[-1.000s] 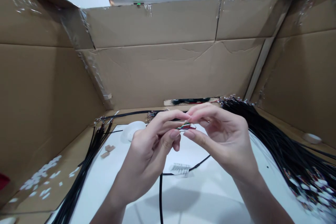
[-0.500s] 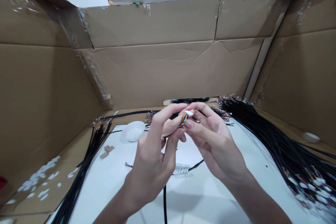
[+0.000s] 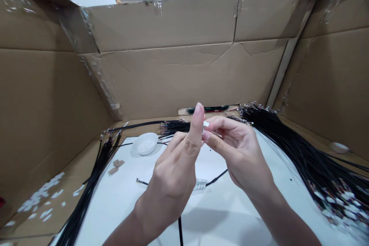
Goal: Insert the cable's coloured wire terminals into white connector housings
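My right hand [image 3: 240,152] pinches a small white plug connector [image 3: 205,124] between thumb and fingers. A little of its thin coloured wires shows below it. Beside it, my left hand [image 3: 175,169] is turned back-side toward me, its thumb raised upright and its other fingers curled behind the wires. What those fingers press on is mostly hidden, but the wires run into them. A black cable [image 3: 180,230] comes out below the left hand toward the front edge.
Bundles of black cables lie at the left [image 3: 95,184] and right [image 3: 288,150]. A white bowl [image 3: 145,144] stands behind my left hand near cardboard bits [image 3: 116,166]. White scraps [image 3: 40,196] lie at far left. Cardboard walls [image 3: 173,73] surround the white table [image 3: 225,223].
My left thumb has lifted from the wires and now points up, and the left hand has turned its back toward me. The right hand keeps its pinch on the connector.
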Motion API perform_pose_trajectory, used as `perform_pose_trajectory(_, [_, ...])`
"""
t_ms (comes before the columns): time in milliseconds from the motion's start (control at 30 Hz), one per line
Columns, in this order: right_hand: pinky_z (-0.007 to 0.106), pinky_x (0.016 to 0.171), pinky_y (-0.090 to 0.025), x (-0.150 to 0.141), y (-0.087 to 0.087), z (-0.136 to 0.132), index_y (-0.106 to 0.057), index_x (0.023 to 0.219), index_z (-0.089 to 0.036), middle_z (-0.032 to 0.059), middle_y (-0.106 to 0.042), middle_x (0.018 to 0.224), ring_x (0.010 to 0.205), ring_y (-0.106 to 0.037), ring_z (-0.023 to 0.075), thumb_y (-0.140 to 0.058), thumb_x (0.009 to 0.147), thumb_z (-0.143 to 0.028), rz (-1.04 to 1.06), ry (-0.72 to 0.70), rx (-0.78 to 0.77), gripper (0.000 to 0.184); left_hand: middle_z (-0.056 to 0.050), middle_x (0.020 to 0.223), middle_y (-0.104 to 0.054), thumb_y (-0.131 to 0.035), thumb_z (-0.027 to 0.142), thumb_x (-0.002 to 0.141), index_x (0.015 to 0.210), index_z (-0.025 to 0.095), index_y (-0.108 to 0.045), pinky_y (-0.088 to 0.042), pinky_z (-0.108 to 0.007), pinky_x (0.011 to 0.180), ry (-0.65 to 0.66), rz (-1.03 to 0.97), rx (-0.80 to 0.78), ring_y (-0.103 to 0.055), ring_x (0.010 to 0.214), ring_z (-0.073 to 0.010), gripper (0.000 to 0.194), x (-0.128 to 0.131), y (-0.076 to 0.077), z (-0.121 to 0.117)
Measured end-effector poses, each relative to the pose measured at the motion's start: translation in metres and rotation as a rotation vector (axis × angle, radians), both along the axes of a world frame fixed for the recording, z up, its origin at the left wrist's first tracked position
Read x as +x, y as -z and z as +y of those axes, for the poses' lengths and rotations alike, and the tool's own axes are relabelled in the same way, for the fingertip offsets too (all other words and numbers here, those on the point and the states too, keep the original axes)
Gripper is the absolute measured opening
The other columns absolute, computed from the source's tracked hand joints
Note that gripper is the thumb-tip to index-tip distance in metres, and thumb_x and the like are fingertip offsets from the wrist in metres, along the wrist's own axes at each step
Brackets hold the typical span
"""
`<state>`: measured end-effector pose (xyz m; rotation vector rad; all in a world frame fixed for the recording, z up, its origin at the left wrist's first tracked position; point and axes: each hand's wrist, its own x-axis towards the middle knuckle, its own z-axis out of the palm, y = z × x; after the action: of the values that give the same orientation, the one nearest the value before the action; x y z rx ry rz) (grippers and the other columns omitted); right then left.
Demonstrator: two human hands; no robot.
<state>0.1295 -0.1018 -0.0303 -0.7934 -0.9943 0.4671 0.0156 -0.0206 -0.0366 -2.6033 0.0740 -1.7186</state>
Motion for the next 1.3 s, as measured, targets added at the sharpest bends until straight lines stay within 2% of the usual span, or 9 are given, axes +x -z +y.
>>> perform_pose_trajectory(233, [0.02,0.074,-0.051,0.01,-0.004,-0.007,-0.063,0.075,-0.015,0.0006,-0.062,0.08,0.078,-0.062,0.0095,-0.073,0.081,-0.015,-0.102,-0.069,-0.055,0.012,-0.002,0.133,-0.063,-0.056,0.005,0.091,0.151,0.035,-0.027,-0.058,-0.012,0.083,0.214,0.096,-0.371,-0.068,0.081,-0.0051,0.073,-0.001,-0.005,0.001])
perform_pose_trajectory(333, [0.023,0.074,-0.051,0.013,-0.004,-0.005,-0.062,0.075,-0.014,0.0008,-0.061,0.08,0.078,-0.061,0.0102,-0.072,0.081,-0.012,-0.143,-0.142,-0.037,0.012,0.001,0.125,-0.068,-0.062,0.009,0.089,0.146,0.041,-0.036,-0.059,-0.011,0.07,0.354,0.086,-0.61,-0.07,0.081,-0.0073,0.071,-0.002,-0.008,0.003])
perform_pose_trajectory(433, [0.025,0.074,-0.049,0.017,-0.005,-0.005,-0.064,0.075,-0.014,0.0013,-0.062,0.078,0.078,-0.06,0.0114,-0.074,0.079,-0.01,-0.22,-0.138,-0.039,0.011,0.002,0.117,-0.072,-0.07,0.012,0.084,0.135,0.042,-0.052,-0.06,-0.012,0.059,0.482,-0.004,-0.862,-0.07,0.07,-0.0076,0.062,-0.001,-0.012,0.002])
perform_pose_trajectory(533, [0.026,0.074,-0.048,0.022,-0.008,-0.011,-0.063,0.075,-0.014,0.0019,-0.062,0.078,0.079,-0.059,0.0121,-0.075,0.08,-0.015,-0.285,-0.137,-0.1,0.012,0.002,0.1,-0.076,-0.073,0.014,0.082,0.128,0.035,-0.058,-0.061,-0.014,0.06,0.518,-0.022,-0.982,-0.067,0.057,-0.0058,0.053,0.0,-0.016,0.0])
perform_pose_trajectory(667, [0.027,0.081,-0.049,0.031,-0.013,-0.025,-0.065,0.093,-0.015,0.0042,-0.064,0.092,0.088,-0.061,0.0134,-0.067,0.089,-0.02,-0.319,-0.105,-0.163,0.007,0.007,0.075,-0.075,-0.066,0.01,0.086,0.101,0.028,-0.056,-0.056,-0.007,0.057,0.531,-0.021,-0.975,-0.069,0.063,-0.0053,0.025,0.0,-0.016,-0.004])
perform_pose_trajectory(767, [0.025,0.077,-0.048,0.036,-0.017,-0.033,-0.065,0.099,-0.017,0.0027,-0.061,0.092,0.084,-0.059,0.0122,-0.064,0.091,-0.026,-0.291,-0.061,-0.132,0.012,0.009,0.069,-0.069,-0.063,0.007,0.087,0.087,0.025,-0.051,-0.055,-0.004,0.061,0.502,0.037,-0.906,-0.069,0.069,-0.0041,0.022,-0.002,-0.013,-0.006])
perform_pose_trajectory(967, [0.02,0.055,-0.035,0.033,-0.02,-0.034,-0.051,0.062,-0.015,-0.002,-0.045,0.06,0.059,-0.043,0.007,-0.047,0.101,-0.037,-0.444,-0.102,-0.221,0.044,0.009,0.079,-0.061,-0.058,0.003,0.088,0.09,0.024,-0.055,-0.055,-0.002,0.071,0.494,0.208,-0.673,-0.066,0.07,0.0003,0.022,-0.006,-0.011,-0.003])
perform_pose_trajectory(1167, [0.013,0.05,-0.031,0.023,-0.024,-0.038,-0.05,0.062,-0.014,-0.0056,-0.039,0.058,0.055,-0.033,0.0033,-0.058,0.095,-0.031,-0.361,-0.17,-0.272,0.038,0.006,0.087,-0.064,-0.059,0.004,0.089,0.102,0.022,-0.056,-0.05,0.0,0.075,0.489,0.22,-0.535,-0.065,0.078,0.0,0.023,-0.005,-0.01,0.002])
perform_pose_trajectory(1300, [0.011,0.054,-0.036,0.019,-0.023,-0.037,-0.056,0.078,-0.015,-0.0056,-0.046,0.063,0.058,-0.04,0.0028,-0.055,0.097,-0.027,-0.336,-0.186,-0.23,0.023,0.005,0.082,-0.063,-0.059,0.003,0.089,0.095,0.022,-0.059,-0.05,-0.004,0.064,0.478,0.162,-0.595,-0.06,0.068,-0.0008,0.02,-0.006,-0.011,-0.002])
